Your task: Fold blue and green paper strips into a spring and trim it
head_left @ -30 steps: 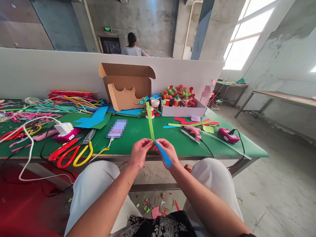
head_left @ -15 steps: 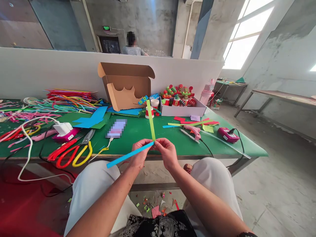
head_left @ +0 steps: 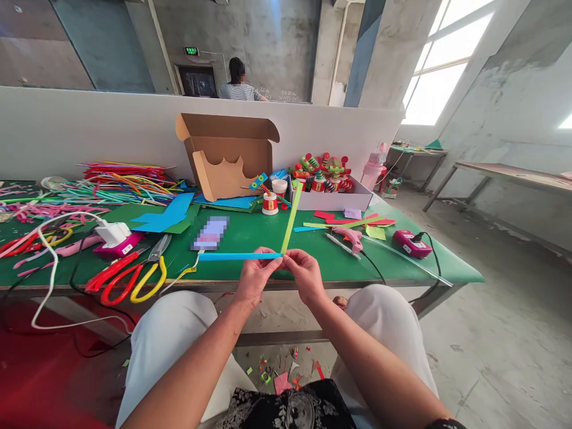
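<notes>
Head view: the blue strip [head_left: 236, 256] ran level, long axis left to right, its free end pointing to your left. The green strip [head_left: 291, 219] rose from the same corner, slanting up and rightward. Your left hand [head_left: 254, 277] and right hand [head_left: 306, 275] both pinched that joined corner above the near edge of the green table [head_left: 250, 235].

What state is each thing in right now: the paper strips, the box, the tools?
Left hand, pinched shut where both strips meet.
Right hand, pinched shut at the same spot.
Long blue paper strip, held level, pointing left.
Long green paper strip, held, slanting up and away.
Brown cardboard box, open, lid up.
Pink glue gun, lying on the green table, cord attached.
Yellow-handled scissors, lying flat.
</notes>
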